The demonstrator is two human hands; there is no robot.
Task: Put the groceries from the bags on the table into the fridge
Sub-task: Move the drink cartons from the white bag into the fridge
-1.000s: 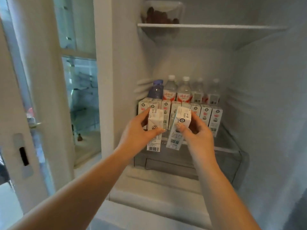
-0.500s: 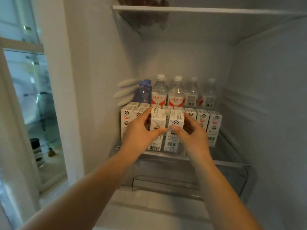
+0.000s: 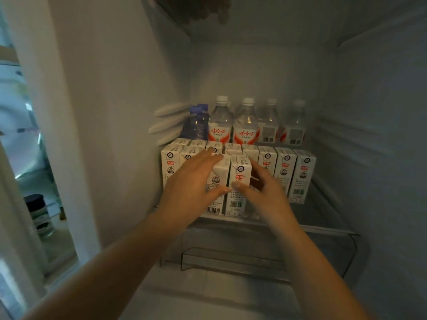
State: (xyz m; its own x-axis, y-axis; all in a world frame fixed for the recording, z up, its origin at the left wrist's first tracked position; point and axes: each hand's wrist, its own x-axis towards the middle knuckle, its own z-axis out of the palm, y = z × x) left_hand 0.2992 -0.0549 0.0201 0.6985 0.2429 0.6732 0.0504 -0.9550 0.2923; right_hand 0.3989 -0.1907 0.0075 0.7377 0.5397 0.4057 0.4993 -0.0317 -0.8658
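Two white rectangular milk cartons are standing upright, side by side and touching, at the front edge of the clear glass fridge shelf (image 3: 323,225): the left front carton (image 3: 216,188) and the right front carton (image 3: 239,183). The left hand (image 3: 191,185) is lying over the left front carton with fingers straight and spread, its fingertips reaching the carton's top; it is not gripping. The right hand (image 3: 265,192) is positioned beside the right front carton with fingers loosely extended, thumb across the carton's face; actual contact cannot be confirmed.

Directly behind them, a row of matching white cartons (image 3: 285,172) is standing across the same shelf. Behind that row, clear plastic water bottles with white caps and red labels (image 3: 245,125) are lining the back wall, and blue-tinted bottles with blue caps (image 3: 196,123) are standing at their left end. A transparent drawer (image 3: 231,257) is sitting below the shelf. Left of the fridge wall, a dark-lidded jar (image 3: 38,211) is showing.
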